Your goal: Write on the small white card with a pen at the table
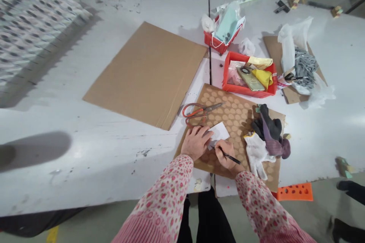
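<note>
A small white slip of paper (219, 131) lies on a brown cardboard sheet printed with pale round spots (228, 102). My left hand (196, 143) rests flat over the paper's left edge, fingers stretched out. Closed round a dark pen (231, 158), my right hand (225, 153) sits at the paper's lower edge, the pen's tip near the sheet. Scissors with orange-red handles (203, 112) lie just beyond my left hand, blades pointing right. To the right of my right hand are a white glove (258, 153) and a purple and black glove (270, 131).
A plain cardboard sheet (148, 76) lies left of centre. Beyond my hands stand a red bin with a phone and yellow cloth (228, 87) and another red bin (212, 41). Grey strips (305, 69) lie at right; a spotted stack (37, 34) stands far left.
</note>
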Demonstrator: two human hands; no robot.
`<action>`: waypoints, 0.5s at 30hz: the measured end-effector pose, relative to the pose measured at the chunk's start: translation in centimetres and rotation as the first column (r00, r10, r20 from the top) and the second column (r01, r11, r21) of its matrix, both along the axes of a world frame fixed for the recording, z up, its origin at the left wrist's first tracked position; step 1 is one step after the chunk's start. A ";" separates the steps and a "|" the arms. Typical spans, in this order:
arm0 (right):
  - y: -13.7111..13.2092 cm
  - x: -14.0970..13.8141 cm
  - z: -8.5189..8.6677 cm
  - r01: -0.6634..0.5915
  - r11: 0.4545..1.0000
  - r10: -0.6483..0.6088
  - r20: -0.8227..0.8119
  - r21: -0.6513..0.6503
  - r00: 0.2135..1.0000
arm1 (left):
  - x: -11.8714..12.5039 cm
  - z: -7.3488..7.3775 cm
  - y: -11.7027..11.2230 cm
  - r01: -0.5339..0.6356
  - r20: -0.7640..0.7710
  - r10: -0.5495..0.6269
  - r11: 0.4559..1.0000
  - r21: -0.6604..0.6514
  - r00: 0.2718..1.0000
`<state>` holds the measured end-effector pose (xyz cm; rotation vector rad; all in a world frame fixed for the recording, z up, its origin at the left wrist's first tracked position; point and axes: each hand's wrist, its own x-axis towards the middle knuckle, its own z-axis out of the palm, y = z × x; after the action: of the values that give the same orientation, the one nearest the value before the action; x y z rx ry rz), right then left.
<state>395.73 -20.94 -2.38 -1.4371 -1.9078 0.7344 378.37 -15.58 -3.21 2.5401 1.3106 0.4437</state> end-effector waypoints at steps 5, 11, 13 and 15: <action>0.0 -0.1 -0.1 0.003 0.999 -0.004 0.029 0.034 1.000 | 0.0 0.0 0.0 0.002 0.005 -0.002 1.000 0.005 1.000; 0.0 -0.1 0.1 0.006 1.000 -0.006 0.004 0.006 1.000 | 0.0 -0.1 0.0 -0.010 0.011 0.010 1.000 0.004 1.000; 0.0 -0.1 0.1 0.012 1.000 -0.012 0.000 0.005 1.000 | 0.1 -0.1 0.1 -0.009 0.008 0.009 1.000 0.005 1.000; 0.0 -0.1 0.2 0.008 1.000 -0.007 -0.005 0.006 1.000 | 0.1 0.0 0.1 -0.006 0.006 0.006 1.000 0.012 1.000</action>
<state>395.65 -20.96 -2.20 -1.4366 -1.8984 0.7274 378.44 -15.50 -3.25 2.5430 1.3170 0.4613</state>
